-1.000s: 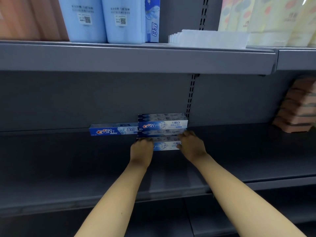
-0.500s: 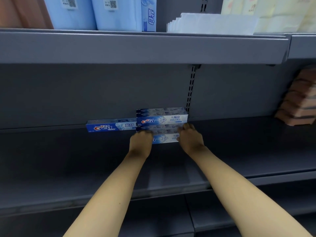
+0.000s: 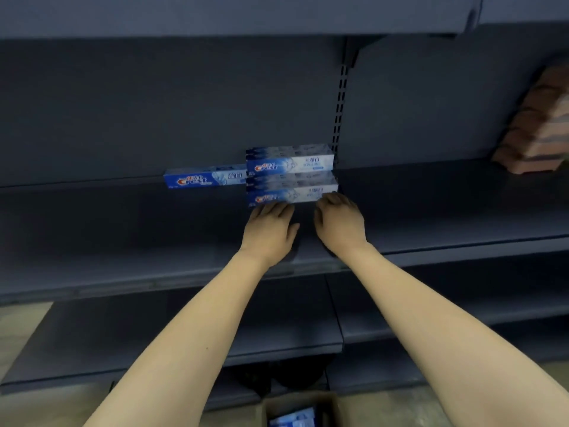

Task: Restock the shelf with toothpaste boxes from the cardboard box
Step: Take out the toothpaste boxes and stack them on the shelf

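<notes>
The grey metal shelf (image 3: 123, 229) runs across the middle of the frame. Three toothpaste boxes rest on it near the back panel. The upper toothpaste box (image 3: 290, 160) lies stacked on the lower toothpaste box (image 3: 292, 192), both just left of the slotted upright (image 3: 340, 100). A single blue toothpaste box (image 3: 205, 177) lies flat to their left, with its right end meeting the stack.

The left hand (image 3: 271, 229) is palm down at centre frame, fingers (image 3: 271, 209) extended and relaxed, tips at the front lower edge of the lower toothpaste box. Whether they actually touch the box cannot be determined, because the frame is blurred there. The right hand (image 3: 340, 223) is beside it, palm down, fingers (image 3: 334, 200) loosely bent, tips at the right front corner of the same box. Neither hand grasps anything.

At the bottom centre of the frame, the cardboard box (image 3: 297, 406) stands open on the floor (image 3: 18, 331) below the lowest shelf. Blue and white packs (image 3: 292, 419) are visible inside it; only a part of the interior is in view.

At the right edge of the frame, a stack of brown packages (image 3: 537, 131) sits on the same shelf level, well apart from the toothpaste boxes.
</notes>
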The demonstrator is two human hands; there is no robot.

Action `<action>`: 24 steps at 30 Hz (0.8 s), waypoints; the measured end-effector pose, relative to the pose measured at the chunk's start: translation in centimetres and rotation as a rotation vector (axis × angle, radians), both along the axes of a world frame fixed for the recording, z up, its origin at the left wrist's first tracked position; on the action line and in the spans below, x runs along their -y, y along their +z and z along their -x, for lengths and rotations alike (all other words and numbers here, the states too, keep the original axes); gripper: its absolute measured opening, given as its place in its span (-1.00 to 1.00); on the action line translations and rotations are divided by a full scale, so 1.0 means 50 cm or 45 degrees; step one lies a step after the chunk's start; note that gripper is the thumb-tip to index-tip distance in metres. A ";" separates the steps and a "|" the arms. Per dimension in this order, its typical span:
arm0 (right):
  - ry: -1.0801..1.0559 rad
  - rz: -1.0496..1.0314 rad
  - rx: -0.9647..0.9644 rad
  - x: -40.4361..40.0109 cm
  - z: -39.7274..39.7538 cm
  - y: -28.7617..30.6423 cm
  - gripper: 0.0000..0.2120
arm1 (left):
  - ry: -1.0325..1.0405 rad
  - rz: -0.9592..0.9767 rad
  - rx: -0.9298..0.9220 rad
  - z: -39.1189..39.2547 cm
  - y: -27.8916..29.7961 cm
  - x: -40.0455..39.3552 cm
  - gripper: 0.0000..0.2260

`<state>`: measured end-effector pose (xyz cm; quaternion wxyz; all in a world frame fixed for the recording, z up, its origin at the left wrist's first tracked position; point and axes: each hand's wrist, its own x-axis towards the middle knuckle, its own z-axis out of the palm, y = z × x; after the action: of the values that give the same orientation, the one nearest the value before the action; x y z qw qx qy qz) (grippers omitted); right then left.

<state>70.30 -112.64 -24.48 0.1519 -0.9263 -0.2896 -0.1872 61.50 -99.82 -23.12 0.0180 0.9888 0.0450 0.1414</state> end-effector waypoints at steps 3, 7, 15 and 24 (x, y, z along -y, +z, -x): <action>-0.003 -0.032 0.180 0.032 0.052 -0.020 -0.84 | -0.108 0.023 0.180 0.049 -0.023 0.045 -0.66; -0.031 -0.015 0.269 0.079 0.131 -0.045 -0.76 | -0.323 -0.062 0.251 0.115 -0.068 0.093 -0.67; -0.062 0.075 0.207 0.173 0.286 -0.222 -0.77 | -0.458 -0.066 -0.031 0.245 -0.255 0.121 -0.64; -0.096 0.473 -0.573 0.256 0.465 -0.558 -0.73 | -0.369 0.061 -0.559 0.396 -0.583 0.123 -0.63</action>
<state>47.03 -125.44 -52.36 0.0330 -0.9666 -0.2433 0.0739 41.71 -105.99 -52.26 0.0513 0.9911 -0.0911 -0.0818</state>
